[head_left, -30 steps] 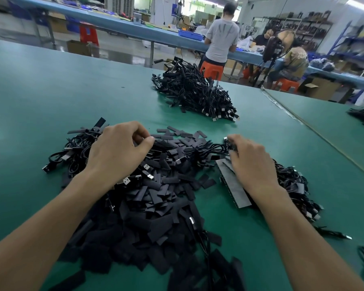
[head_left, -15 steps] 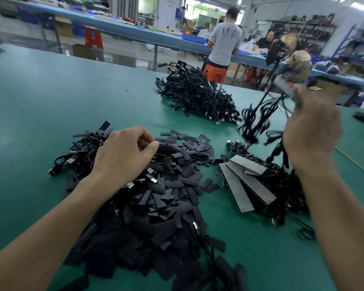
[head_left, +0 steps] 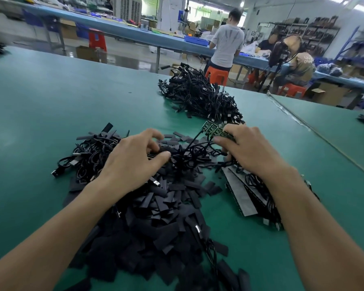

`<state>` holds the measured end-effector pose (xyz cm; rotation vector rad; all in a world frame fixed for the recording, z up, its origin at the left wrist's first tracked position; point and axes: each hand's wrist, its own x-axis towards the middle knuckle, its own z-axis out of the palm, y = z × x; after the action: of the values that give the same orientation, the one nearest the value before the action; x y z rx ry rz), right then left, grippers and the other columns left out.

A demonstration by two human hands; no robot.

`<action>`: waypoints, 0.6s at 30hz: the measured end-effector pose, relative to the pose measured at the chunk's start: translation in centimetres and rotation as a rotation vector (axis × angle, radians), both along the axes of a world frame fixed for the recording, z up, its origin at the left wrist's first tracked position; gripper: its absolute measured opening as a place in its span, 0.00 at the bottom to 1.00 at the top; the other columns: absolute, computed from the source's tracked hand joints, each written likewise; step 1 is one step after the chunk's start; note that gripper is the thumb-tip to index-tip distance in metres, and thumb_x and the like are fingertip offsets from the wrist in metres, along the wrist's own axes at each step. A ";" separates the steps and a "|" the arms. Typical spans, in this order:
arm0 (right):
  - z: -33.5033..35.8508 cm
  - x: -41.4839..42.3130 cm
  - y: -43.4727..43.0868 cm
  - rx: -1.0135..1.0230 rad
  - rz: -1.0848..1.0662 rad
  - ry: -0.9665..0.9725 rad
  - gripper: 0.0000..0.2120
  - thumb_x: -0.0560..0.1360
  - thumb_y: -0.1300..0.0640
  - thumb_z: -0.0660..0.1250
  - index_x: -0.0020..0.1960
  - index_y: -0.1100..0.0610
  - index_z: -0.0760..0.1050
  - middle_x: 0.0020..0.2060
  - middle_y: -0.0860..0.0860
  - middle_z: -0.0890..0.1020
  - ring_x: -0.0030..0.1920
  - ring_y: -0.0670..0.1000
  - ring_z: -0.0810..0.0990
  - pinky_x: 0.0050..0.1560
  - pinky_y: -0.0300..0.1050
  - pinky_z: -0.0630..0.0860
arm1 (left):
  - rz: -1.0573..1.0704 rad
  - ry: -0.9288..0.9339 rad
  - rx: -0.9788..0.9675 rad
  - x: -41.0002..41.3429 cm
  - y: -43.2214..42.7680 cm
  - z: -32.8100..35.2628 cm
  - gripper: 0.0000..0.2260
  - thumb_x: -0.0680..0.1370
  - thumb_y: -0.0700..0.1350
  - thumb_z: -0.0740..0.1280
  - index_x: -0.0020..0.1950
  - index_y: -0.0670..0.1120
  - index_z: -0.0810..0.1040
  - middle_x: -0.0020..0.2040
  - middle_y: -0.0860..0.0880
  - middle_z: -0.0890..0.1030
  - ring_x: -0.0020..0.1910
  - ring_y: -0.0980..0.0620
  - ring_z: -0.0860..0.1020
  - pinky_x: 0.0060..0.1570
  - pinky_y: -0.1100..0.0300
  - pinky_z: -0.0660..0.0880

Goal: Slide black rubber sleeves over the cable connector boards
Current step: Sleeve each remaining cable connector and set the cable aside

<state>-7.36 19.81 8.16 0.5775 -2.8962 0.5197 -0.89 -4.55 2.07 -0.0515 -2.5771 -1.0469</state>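
Green boards in right hand | sleeve heap near | cable pile beyond

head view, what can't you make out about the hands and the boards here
All in the head view:
- Left hand: its own back hides the fingertips, so whether its grip holds a sleeve from the sleeve pile is unclear.
- Connector boards: the right hand covers most of them, so their count is unclear.
- Near end of the sleeve pile: cut off by the bottom edge and blurred.
- Far cable pile: too small to tell if sleeved.
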 end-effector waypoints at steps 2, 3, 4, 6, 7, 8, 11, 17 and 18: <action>0.8 0.4 -0.1 0.039 -0.018 0.051 0.21 0.78 0.37 0.59 0.38 0.52 0.71 0.33 0.48 0.81 0.36 0.51 0.82 0.36 0.47 0.76 | -0.091 -0.011 -0.035 0.1 0.3 -0.1 0.26 0.75 0.60 0.70 0.70 0.59 0.68 0.57 0.57 0.80 0.57 0.54 0.77 0.62 0.45 0.74; 1.3 0.7 -0.2 0.061 -0.040 0.101 0.22 0.78 0.36 0.59 0.37 0.52 0.71 0.32 0.47 0.80 0.35 0.50 0.80 0.35 0.44 0.73 | -0.117 -0.015 -0.045 0.1 0.4 -0.1 0.28 0.74 0.61 0.70 0.72 0.60 0.66 0.60 0.56 0.78 0.60 0.53 0.76 0.65 0.44 0.73; 2.0 1.0 -0.2 0.083 -0.064 0.134 0.21 0.79 0.37 0.60 0.36 0.52 0.71 0.32 0.47 0.79 0.34 0.49 0.79 0.34 0.42 0.70 | -0.133 -0.020 -0.046 0.0 0.5 -0.2 0.29 0.74 0.62 0.70 0.73 0.60 0.65 0.62 0.57 0.78 0.63 0.54 0.75 0.66 0.44 0.72; 3.6 1.9 0.0 0.122 -0.099 0.121 0.20 0.79 0.40 0.62 0.36 0.53 0.71 0.30 0.49 0.76 0.32 0.49 0.76 0.33 0.42 0.66 | -0.153 -0.025 -0.057 -0.1 0.5 -0.4 0.29 0.73 0.64 0.69 0.72 0.60 0.66 0.63 0.57 0.78 0.64 0.55 0.75 0.67 0.45 0.71; 4.4 2.2 0.3 0.136 -0.107 0.087 0.19 0.79 0.41 0.63 0.36 0.53 0.72 0.30 0.50 0.76 0.32 0.50 0.76 0.33 0.43 0.65 | -0.154 -0.023 -0.075 -0.1 0.5 -0.5 0.28 0.73 0.64 0.69 0.71 0.59 0.68 0.63 0.57 0.78 0.64 0.56 0.75 0.67 0.46 0.72; 5.1 2.7 0.6 0.148 -0.106 0.050 0.19 0.79 0.42 0.64 0.36 0.54 0.72 0.31 0.51 0.76 0.32 0.51 0.76 0.33 0.43 0.65 | -0.151 -0.017 -0.091 -0.2 0.5 -0.5 0.26 0.73 0.63 0.69 0.69 0.59 0.70 0.62 0.57 0.79 0.63 0.57 0.75 0.66 0.47 0.73; 5.7 3.8 0.6 0.191 -0.066 -0.022 0.17 0.79 0.44 0.65 0.37 0.53 0.71 0.33 0.51 0.75 0.32 0.48 0.75 0.30 0.42 0.65 | -0.173 0.009 -0.090 -0.2 0.6 -0.7 0.23 0.72 0.61 0.70 0.65 0.56 0.74 0.57 0.59 0.79 0.58 0.60 0.76 0.62 0.52 0.75; 0.1 4.0 -1.3 0.064 0.095 -0.172 0.14 0.82 0.46 0.58 0.40 0.52 0.67 0.34 0.48 0.75 0.30 0.44 0.73 0.29 0.35 0.68 | -0.283 0.035 0.006 -0.2 1.3 -1.0 0.18 0.75 0.49 0.74 0.64 0.54 0.77 0.52 0.60 0.81 0.53 0.62 0.79 0.55 0.58 0.79; -0.9 4.0 -1.3 0.025 0.100 -0.165 0.16 0.81 0.41 0.56 0.40 0.49 0.66 0.34 0.47 0.76 0.32 0.45 0.74 0.31 0.38 0.68 | -0.317 0.020 0.045 -0.2 1.4 -1.1 0.18 0.76 0.45 0.74 0.64 0.54 0.77 0.51 0.60 0.82 0.53 0.62 0.80 0.53 0.61 0.79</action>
<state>-3.39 18.48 7.28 0.7195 -3.0448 0.5703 -1.10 -3.19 0.97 -0.4695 -2.5800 -1.2044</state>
